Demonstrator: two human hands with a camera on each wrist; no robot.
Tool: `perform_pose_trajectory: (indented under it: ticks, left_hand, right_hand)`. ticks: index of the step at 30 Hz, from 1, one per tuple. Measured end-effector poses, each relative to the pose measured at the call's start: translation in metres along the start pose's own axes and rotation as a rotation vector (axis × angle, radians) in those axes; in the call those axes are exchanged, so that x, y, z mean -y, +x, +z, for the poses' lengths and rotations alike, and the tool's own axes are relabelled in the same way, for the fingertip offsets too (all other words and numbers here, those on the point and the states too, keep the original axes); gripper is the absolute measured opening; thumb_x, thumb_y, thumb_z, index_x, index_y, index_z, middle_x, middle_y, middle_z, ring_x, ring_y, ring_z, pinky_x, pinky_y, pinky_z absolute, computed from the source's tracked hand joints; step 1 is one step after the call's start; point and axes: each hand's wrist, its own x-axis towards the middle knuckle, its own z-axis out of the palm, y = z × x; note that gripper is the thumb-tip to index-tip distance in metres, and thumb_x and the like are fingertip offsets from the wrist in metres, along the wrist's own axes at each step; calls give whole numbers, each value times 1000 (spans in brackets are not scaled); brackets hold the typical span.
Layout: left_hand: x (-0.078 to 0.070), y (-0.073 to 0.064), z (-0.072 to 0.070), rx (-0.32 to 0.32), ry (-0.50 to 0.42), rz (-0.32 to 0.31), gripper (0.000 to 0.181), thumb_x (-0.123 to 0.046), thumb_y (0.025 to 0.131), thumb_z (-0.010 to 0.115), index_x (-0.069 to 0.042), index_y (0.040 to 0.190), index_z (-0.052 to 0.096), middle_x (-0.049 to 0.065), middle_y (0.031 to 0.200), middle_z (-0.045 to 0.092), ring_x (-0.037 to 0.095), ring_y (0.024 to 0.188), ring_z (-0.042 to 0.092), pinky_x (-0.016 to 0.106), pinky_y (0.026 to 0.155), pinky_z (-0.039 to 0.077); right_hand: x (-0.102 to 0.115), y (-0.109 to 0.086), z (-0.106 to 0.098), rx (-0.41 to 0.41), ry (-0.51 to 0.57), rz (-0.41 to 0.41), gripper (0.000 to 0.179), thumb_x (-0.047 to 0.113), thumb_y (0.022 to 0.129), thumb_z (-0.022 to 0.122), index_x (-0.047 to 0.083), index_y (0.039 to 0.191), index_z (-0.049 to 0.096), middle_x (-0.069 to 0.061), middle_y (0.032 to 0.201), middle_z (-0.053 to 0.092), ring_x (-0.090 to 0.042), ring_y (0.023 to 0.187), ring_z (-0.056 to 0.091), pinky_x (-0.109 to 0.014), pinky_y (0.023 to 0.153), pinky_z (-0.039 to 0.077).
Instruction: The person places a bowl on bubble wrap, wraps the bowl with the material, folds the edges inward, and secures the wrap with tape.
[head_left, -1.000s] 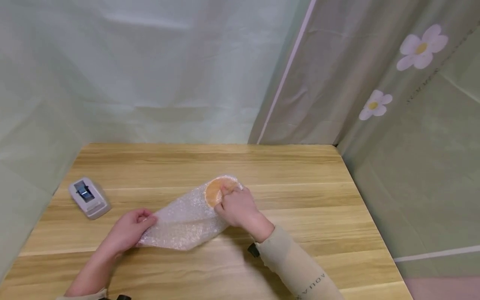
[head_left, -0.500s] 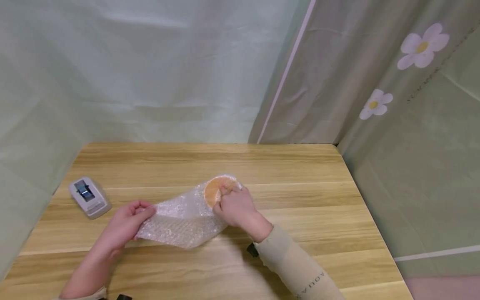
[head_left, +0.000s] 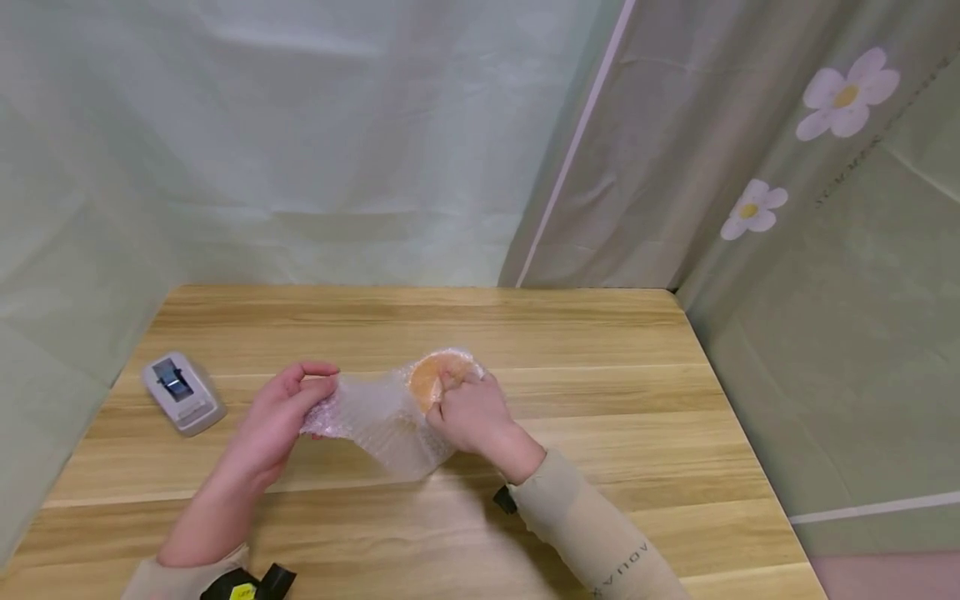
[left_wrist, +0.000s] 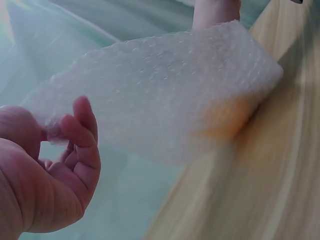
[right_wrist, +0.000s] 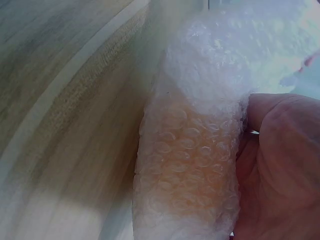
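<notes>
Head view: left hand (head_left: 276, 412), left of the frame's centre, is pinching the loose end of the bubble wrap (head_left: 386, 421) between thumb and fingers. Right hand (head_left: 474, 414), just below centre, is gripping the wrapped orange object (head_left: 424, 385), fingers clamped on it. Pale grey device (head_left: 183, 394) is lying at frame left on the wooden table (head_left: 600, 483).

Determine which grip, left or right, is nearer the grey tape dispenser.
Left. The left grip is right of the tape dispenser, apart from it, holding the bubble wrap by one end; the right grip is farther right, holding the wrapped orange object.
</notes>
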Motion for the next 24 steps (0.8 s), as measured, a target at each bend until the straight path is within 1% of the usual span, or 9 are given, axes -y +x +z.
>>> perform_pose_trajectory:
  ticks: [3, 6, 9, 11, 13, 16, 17, 20, 24]
  left_hand:
    - [-4, 6, 11, 3, -42, 62, 12, -13, 111, 58, -5, 118, 54, -1, 83, 73, 12, 67, 66, 26, 60, 56]
    - [-7, 12, 22, 8, -17, 108, 10, -12, 111, 57, -3, 115, 53, -3, 84, 74, 11, 74, 67, 25, 71, 57]
    - [-7, 17, 30, 10, 34, 149, 11, -10, 111, 55, 0, 115, 52, -5, 88, 75, 10, 83, 69, 23, 82, 57]
    - [-6, 19, 35, 16, 64, 173, 12, -8, 112, 53, 2, 116, 50, -6, 91, 76, 10, 89, 70, 23, 87, 55]
    - [-6, 22, 40, 19, 80, 187, 14, -8, 112, 53, 4, 118, 50, -6, 94, 76, 11, 94, 70, 23, 92, 52]
    - [-4, 26, 46, 28, 110, 194, 17, -8, 112, 52, 6, 121, 49, -1, 100, 77, 11, 99, 70, 24, 95, 49]
    - [-4, 28, 48, 31, 125, 195, 17, -9, 113, 52, 5, 122, 50, 2, 102, 77, 11, 101, 69, 24, 96, 48]
    - [0, 34, 53, 55, 183, 199, 19, -10, 113, 53, 4, 125, 51, 13, 110, 77, 11, 105, 68, 23, 96, 47]
    - [5, 43, 61, 95, 272, 212, 18, -12, 112, 54, 0, 127, 53, 18, 117, 76, 18, 106, 66, 25, 89, 48]
  right_hand:
    - [-1, 1, 1, -6, 2, 2, 54, 37, 109, 34, 14, 122, 81, 1, 165, 46, -28, 147, 48, -52, 113, 44]
    - [-2, 1, 1, -4, 6, 1, 53, 38, 109, 35, 16, 107, 83, 0, 164, 47, -27, 147, 48, -52, 112, 45]
    - [-2, 1, 0, 9, -13, -8, 51, 38, 112, 36, 17, 114, 83, 0, 165, 47, -28, 148, 48, -53, 114, 43]
    - [-2, 1, 0, 24, -56, -16, 48, 38, 113, 38, 18, 130, 78, 0, 165, 46, -27, 147, 49, -52, 115, 43]
    - [-2, 2, 0, 38, -90, -18, 46, 35, 112, 46, 15, 148, 66, -1, 165, 48, -26, 146, 50, -50, 116, 43]
    - [-3, 4, 0, 51, -112, -24, 45, 33, 108, 54, 18, 149, 65, 3, 156, 59, -22, 144, 52, -46, 116, 43]
    - [-3, 4, 1, 52, -115, -29, 42, 32, 106, 57, 19, 144, 69, 3, 152, 62, -21, 142, 53, -46, 115, 43]
    - [-5, 4, 0, 46, -79, -44, 36, 34, 107, 56, 23, 136, 73, 3, 141, 70, -19, 141, 55, -45, 117, 42]
    - [-8, 2, 0, 24, 9, -71, 44, 37, 109, 54, 26, 151, 62, 0, 150, 64, -20, 143, 53, -48, 119, 41]
